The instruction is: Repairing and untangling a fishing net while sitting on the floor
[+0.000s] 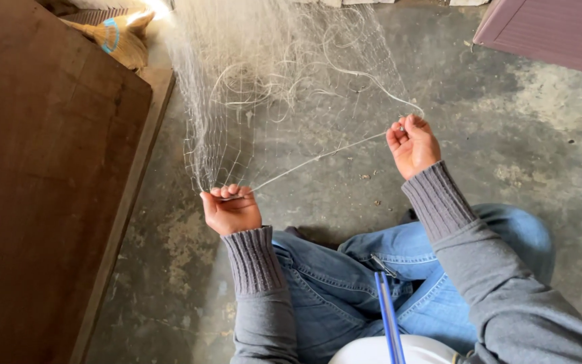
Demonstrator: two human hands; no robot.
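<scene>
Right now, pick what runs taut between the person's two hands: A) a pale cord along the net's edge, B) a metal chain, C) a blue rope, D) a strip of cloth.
A: a pale cord stretches from the left hand to the right hand, edging the net.

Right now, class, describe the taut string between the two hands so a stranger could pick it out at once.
Start at the grey concrete floor, where a fine pale net hangs in front of the seated person's jeans. One white string runs straight from the left hand up to the right hand. Unlike the slack, looping mesh behind it, it is thicker, single and pulled tight.
</scene>
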